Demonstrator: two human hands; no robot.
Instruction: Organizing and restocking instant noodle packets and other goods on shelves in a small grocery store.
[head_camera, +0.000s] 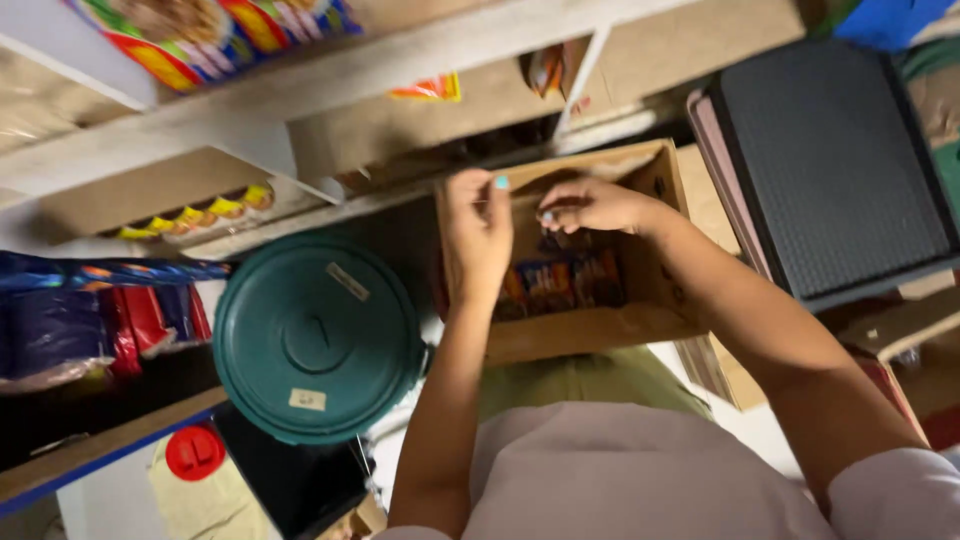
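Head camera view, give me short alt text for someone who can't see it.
Seen from above, a person's left hand grips the side of an open cardboard box while the right hand reaches into it above small snack packets. A round green lidded bin stands to the left, with shelves of packaged goods beyond.

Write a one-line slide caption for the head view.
Left hand and right hand reach into a cardboard box of snack packets beside a green lidded bin.

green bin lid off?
No. The round green lid sits closed on its bin, left of the cardboard box where the left hand and right hand work.
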